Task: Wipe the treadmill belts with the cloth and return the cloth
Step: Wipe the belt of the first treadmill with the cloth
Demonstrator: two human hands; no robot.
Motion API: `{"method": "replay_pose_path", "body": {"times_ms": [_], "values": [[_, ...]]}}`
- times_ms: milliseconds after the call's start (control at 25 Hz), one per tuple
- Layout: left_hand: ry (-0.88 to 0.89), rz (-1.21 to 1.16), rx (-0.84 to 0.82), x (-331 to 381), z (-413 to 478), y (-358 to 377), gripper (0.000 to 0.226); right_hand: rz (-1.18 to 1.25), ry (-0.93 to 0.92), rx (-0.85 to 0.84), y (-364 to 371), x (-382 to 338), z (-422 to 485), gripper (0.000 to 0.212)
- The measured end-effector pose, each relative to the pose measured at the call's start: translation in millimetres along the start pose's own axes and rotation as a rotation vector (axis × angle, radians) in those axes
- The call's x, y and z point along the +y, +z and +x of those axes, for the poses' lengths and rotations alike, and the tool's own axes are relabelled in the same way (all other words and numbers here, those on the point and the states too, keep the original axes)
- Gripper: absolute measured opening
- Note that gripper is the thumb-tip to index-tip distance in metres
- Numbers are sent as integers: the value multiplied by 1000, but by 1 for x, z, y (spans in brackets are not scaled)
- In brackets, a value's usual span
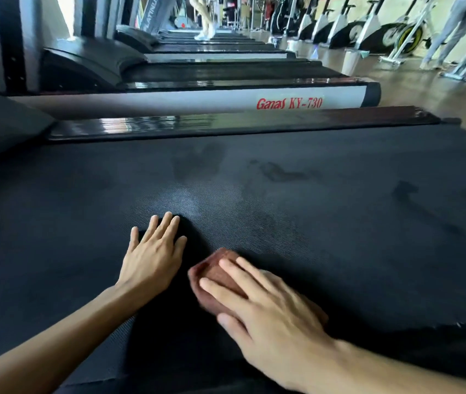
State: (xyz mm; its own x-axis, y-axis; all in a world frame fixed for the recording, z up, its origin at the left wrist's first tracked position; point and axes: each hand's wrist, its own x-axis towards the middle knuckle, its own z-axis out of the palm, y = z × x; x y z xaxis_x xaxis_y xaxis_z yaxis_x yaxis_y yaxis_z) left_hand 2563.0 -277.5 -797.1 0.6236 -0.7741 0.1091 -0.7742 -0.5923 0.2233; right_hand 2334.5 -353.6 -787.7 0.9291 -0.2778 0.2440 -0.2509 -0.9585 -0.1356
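One folded reddish-brown cloth point(214, 275) lies under the right hand point(271, 307).

The dark ribbed treadmill belt point(339, 209) spreads wide here, with darker smears toward its far side. A reddish-brown cloth point(214, 277) lies on it, pressed flat under the right hand point(271, 305). The left hand point(155, 257) rests flat on the belt just beside it.

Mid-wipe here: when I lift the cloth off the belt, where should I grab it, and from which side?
Probably best to take the cloth at its bunched far edge, which juts out past the fingertips of the right hand. Come from above and the far side, curling those fingers over it. The rest lies pressed flat on the belt, with little to pinch.
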Motion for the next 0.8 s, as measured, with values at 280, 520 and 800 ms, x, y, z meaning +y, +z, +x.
{"method": "replay_pose_path", "body": {"times_ms": [280, 520, 800], "values": [[-47, -25, 19, 38, 15, 1, 54, -128, 281, -70, -18, 115, 30, 52], [-26, 6, 17, 52, 4, 15, 56, 22, -21, -9, -20, 69, -22, 52], [-60, 9, 16, 56, 11, 15, 54, -153, 379, -74, -31, 152, 10, 51]]}}
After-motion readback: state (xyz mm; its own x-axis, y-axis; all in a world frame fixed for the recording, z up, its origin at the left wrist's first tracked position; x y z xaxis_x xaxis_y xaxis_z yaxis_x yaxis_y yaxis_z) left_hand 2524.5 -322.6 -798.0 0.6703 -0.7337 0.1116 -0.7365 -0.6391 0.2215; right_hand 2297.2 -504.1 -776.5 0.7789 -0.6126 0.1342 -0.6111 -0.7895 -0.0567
